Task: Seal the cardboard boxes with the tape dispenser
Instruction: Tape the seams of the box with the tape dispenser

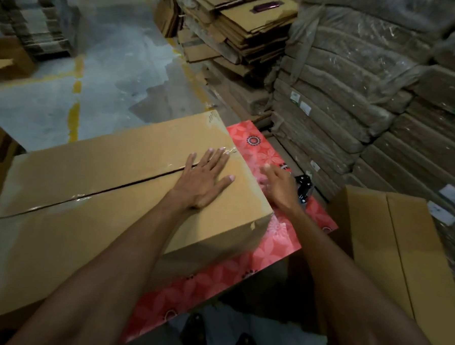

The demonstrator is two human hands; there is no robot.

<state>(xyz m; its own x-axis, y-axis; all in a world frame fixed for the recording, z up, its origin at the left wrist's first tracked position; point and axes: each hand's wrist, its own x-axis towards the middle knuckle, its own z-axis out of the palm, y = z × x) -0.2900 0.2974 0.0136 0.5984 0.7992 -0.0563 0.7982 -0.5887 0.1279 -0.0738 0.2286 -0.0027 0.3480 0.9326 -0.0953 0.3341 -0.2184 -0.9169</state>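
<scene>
Cardboard box [109,192], the big one, sits on the red flowered tabletop [275,243] straight in front of me. My left hand [203,183] lies flat on its top near the right end, fingers straight and spread across the centre seam [131,184], pressing the flaps down. My right hand [275,185] is off the box's right end, just beside the black tape dispenser [303,188] lying on the tabletop. That hand is blurred, so I cannot tell whether its fingers are spread or curling. Crinkled clear tape shows near both ends of the seam, but the middle stretch gapes dark and bare. I judge this box only tacked, with the full strip yet to run. A second cardboard box [390,254] stands to the right of the first; whether it is taped I cannot tell.
</scene>
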